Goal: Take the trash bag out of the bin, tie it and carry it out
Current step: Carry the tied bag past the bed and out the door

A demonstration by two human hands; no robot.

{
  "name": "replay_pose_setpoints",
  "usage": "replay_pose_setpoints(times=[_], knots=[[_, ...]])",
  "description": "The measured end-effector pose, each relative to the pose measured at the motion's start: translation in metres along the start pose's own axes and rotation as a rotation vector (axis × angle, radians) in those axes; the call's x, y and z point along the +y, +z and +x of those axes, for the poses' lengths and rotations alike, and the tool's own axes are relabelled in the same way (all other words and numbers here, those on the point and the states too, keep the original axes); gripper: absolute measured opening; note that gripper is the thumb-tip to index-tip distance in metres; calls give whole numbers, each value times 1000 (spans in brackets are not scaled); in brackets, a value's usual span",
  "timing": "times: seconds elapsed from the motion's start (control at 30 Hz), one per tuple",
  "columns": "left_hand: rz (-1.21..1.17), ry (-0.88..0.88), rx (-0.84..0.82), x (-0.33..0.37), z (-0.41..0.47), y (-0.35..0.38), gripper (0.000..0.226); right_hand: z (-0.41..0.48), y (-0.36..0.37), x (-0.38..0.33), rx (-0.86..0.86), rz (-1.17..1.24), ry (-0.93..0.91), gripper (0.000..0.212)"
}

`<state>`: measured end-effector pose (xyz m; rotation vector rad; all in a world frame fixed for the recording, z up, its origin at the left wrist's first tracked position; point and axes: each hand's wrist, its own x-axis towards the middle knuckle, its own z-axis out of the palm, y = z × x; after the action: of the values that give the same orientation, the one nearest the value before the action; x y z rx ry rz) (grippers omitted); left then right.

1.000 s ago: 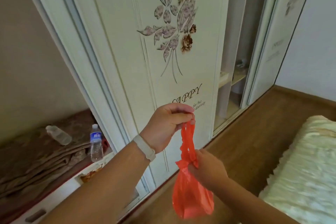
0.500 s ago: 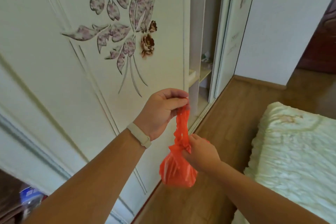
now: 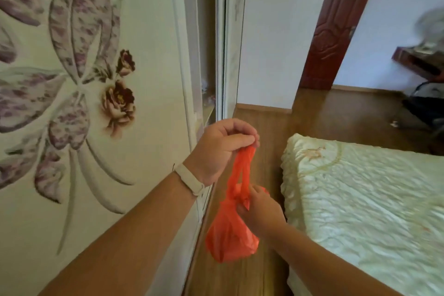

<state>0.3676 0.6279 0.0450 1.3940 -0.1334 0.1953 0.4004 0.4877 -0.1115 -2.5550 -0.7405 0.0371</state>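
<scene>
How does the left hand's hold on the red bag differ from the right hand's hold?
The left hand is higher and pinches the tops of the handles of the red bag; the right hand is lower, at the bag's knotted neck. The left hand wears a pale wristband; the right wrist is bare. The left hand shows its back and knuckles; the right hand's fingers press against the plastic. Both grip the same bag, which hangs in the air.

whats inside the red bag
Cannot tell. The red bag bulges at the bottom, so it holds something, but the plastic hides it. The left hand pinches its handles; the right hand grips its neck.
</scene>
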Motion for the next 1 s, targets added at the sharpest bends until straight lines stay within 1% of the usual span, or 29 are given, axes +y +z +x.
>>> replay_pose_setpoints(times=[0.1, 0.17, 0.27, 0.43, 0.57, 0.63, 0.7, 0.83, 1.0], knots=[[75, -6, -51, -14, 41, 1, 21, 28, 2, 17, -11, -2, 99, 30], [166, 28, -76, -24, 70, 1, 19, 51, -3, 31, -10, -12, 167, 31], [255, 50, -87, -41, 120, 3, 20, 86, -7, 57, -3, -4, 222, 28], [341, 27, -107, -80, 207, 16, 23, 155, 0, 116, 6, 22, 261, 32], [401, 3, -98, -104, 281, 30, 25, 214, -5, 167, 14, 28, 248, 24], [424, -8, -95, -112, 320, 40, 26, 241, -15, 191, 22, 64, 228, 15], [422, -16, -102, -117, 356, 51, 27, 266, -28, 214, 18, 117, 219, 10], [416, 9, -123, -130, 424, 68, 21, 321, -52, 262, 43, 122, 237, 21], [474, 46, -171, -142, 497, 78, 24, 378, -75, 306, 46, 115, 274, 20]])
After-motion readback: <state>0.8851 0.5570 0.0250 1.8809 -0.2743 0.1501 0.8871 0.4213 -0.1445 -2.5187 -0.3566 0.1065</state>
